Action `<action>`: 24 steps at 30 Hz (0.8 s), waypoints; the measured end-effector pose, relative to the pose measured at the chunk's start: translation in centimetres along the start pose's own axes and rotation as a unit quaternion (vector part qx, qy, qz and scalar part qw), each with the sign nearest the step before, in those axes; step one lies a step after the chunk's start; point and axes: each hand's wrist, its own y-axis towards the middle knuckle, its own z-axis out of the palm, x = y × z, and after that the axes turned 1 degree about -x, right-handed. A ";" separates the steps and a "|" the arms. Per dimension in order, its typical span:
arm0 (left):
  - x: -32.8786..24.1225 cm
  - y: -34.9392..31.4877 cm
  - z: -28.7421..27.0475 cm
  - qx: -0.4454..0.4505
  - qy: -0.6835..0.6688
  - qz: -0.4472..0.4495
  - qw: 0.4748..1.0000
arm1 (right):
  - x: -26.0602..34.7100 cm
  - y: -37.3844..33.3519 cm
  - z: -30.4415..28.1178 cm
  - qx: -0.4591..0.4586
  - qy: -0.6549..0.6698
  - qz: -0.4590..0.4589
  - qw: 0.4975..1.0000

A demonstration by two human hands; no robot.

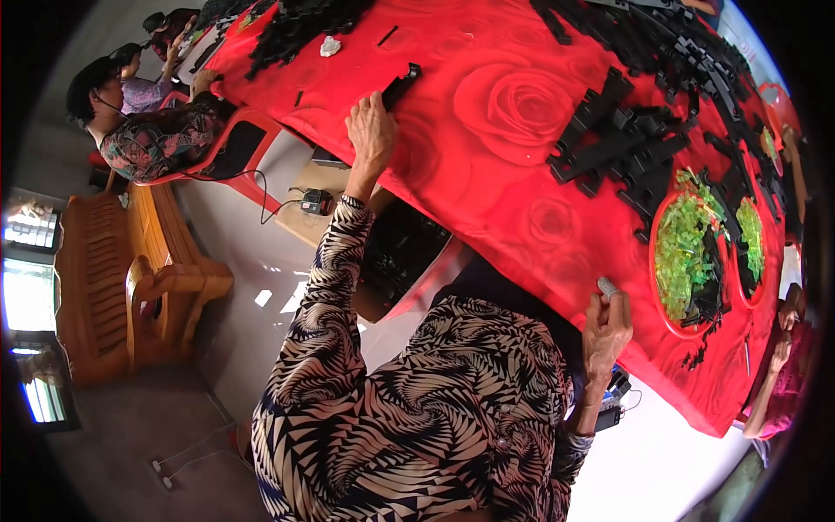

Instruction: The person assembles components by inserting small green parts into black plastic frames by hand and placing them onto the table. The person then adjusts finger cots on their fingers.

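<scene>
My left hand (371,130) reaches out over the table's left edge. Its fingers are closed on the near end of a black plastic strip (403,85), whose notched far end points away from me. Close to the table's front edge is my right hand (606,337), its fingers curled and drawn together. A grey cover (606,286) sits on one fingertip of that hand. Whatever those fingers may hold is too small or hidden to make out. Farther right lies a loose pile of similar black plastic strips (622,143).
Red rose-patterned cloth covers the table (487,165). Right of my right hand stands a red basket (654,274) of yellow-green translucent pieces, with a second basket (740,274) beyond. More black parts (300,39) lie at the far left. A seated person (156,130) works there. Below the table edge is a carton (304,204).
</scene>
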 end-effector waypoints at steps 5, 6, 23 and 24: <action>-0.5 -0.3 -0.5 0.036 -0.048 0.016 0.998 | 0.1 -0.5 -0.4 0.006 -0.001 0.013 1.000; -0.1 -0.4 -0.2 0.037 -0.051 0.016 0.998 | 0.3 -0.5 -0.5 0.011 -0.004 0.011 1.000; -9.2 -3.1 -3.5 -0.006 -0.335 0.120 0.934 | -0.7 -0.1 -0.4 0.000 -0.002 0.023 1.000; -10.6 -4.1 -2.4 0.084 -0.606 0.012 0.791 | -0.6 0.0 -0.3 0.006 0.002 0.022 1.000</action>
